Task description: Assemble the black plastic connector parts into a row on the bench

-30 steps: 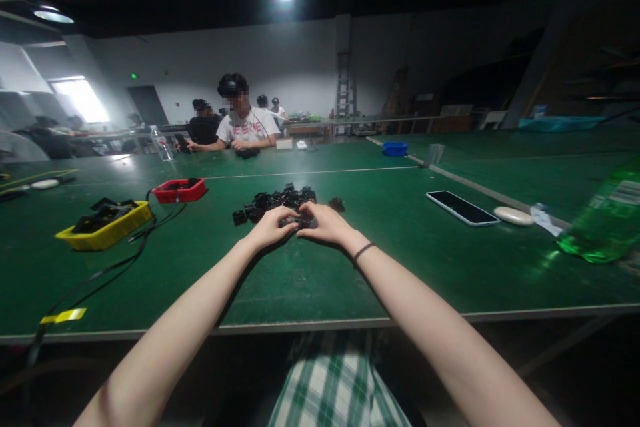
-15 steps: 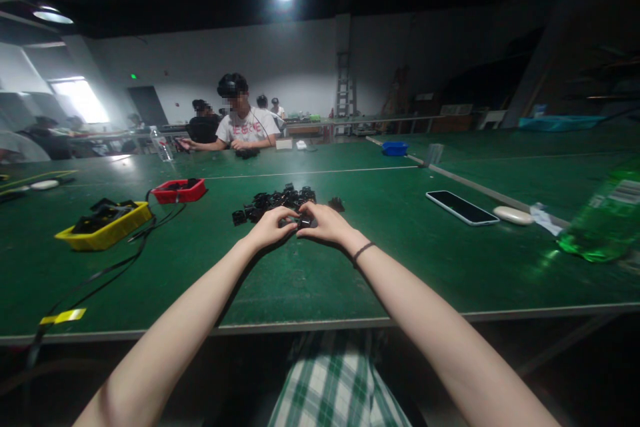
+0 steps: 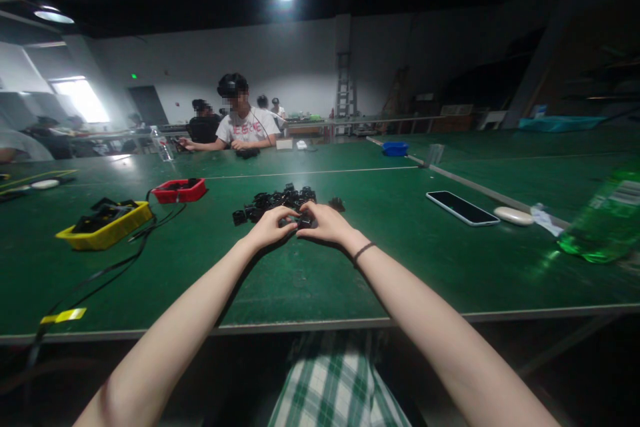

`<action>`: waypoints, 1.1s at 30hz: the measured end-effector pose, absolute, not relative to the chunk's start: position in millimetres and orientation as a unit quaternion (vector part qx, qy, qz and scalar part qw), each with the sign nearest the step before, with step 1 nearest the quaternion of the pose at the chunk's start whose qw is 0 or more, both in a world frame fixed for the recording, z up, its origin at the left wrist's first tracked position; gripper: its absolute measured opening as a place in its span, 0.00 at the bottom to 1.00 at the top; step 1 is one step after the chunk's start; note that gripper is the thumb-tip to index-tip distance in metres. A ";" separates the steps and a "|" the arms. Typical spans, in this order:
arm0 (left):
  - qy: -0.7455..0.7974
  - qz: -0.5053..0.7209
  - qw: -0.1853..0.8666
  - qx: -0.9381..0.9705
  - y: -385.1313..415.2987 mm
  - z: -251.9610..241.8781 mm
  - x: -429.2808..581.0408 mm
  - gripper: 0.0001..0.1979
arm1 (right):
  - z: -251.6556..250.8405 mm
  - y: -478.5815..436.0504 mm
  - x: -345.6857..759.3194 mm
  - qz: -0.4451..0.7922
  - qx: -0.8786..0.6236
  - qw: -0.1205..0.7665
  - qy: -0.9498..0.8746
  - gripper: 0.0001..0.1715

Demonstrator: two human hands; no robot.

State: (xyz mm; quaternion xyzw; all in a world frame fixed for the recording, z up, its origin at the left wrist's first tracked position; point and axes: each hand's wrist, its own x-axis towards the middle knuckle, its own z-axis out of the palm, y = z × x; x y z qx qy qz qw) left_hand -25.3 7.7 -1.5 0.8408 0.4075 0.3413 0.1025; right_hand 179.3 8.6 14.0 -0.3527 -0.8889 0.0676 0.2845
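Black part [image 3: 306,221] turned, co-worker's hand [image 3: 187,144] shifted

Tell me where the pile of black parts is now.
In the head view, the pile of black parts lies on the green table near mid-frame, just beyond the left hand and right hand, to the right of the red bin.

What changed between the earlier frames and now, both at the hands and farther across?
The small black part at the right hand appears to have turned slightly; its glint differs. Opposite, the dark item at a co-worker's hand looks tilted lower. No grasp or release shows. The left hand, pile of black parts, yellow tray and red tray look unmoved.
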 end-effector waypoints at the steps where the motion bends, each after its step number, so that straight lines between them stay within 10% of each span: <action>1: 0.408 0.342 0.104 0.840 7.5 -1.4 -25.2 0.12 | 13.9 8.8 179.3 0.068 -0.354 0.284 -0.889 0.31; 33: 0.417 0.331 0.100 0.840 9.1 -0.9 -25.7 0.13 | 16.2 5.3 179.1 0.054 -0.348 0.284 -0.892 0.23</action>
